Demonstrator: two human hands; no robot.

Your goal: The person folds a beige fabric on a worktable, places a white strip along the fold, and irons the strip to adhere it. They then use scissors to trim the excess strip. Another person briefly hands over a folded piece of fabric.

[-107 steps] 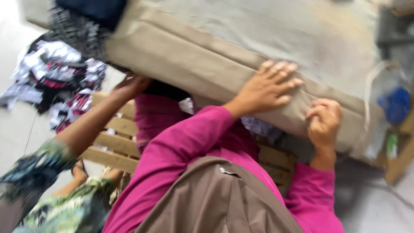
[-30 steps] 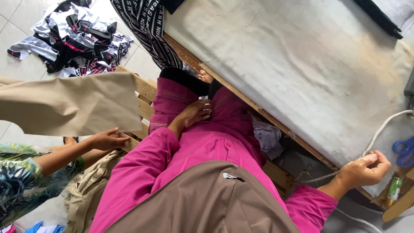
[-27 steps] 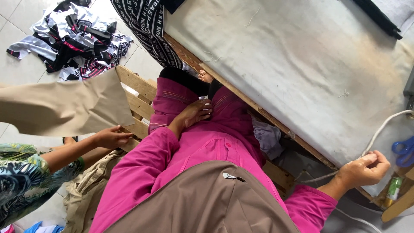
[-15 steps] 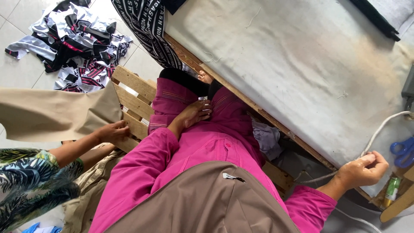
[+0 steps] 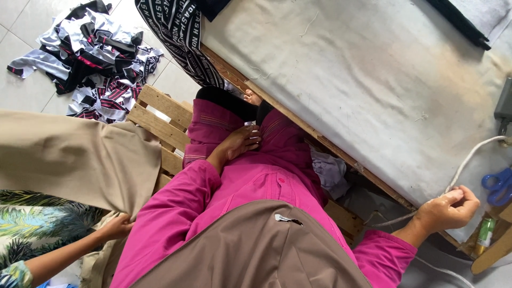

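Note:
My left hand [image 5: 240, 143] lies flat on my lap, on the magenta trousers [image 5: 282, 138], with nothing in it. My right hand [image 5: 447, 209] is closed around a white cord [image 5: 469, 160] at the edge of the padded, cloth-covered table [image 5: 362, 69]. The cord runs up over the table toward a grey device [image 5: 504, 109]. To my left, another person's hand [image 5: 114, 226], on an arm in a leaf-print sleeve, grips a large tan cloth [image 5: 74, 157] by its lower corner.
A wooden pallet [image 5: 160, 114] lies under my seat. A pile of black, white and red fabric scraps [image 5: 90, 50] covers the tiled floor. Black printed fabric [image 5: 176, 26] hangs off the table's end. Blue scissors [image 5: 497, 185] and a small green bottle [image 5: 484, 233] sit at the right.
Earlier both my hands pressed on the tan cloth over the table. In the last second the other person has drawn it lower and to the left; my hands have stayed still.

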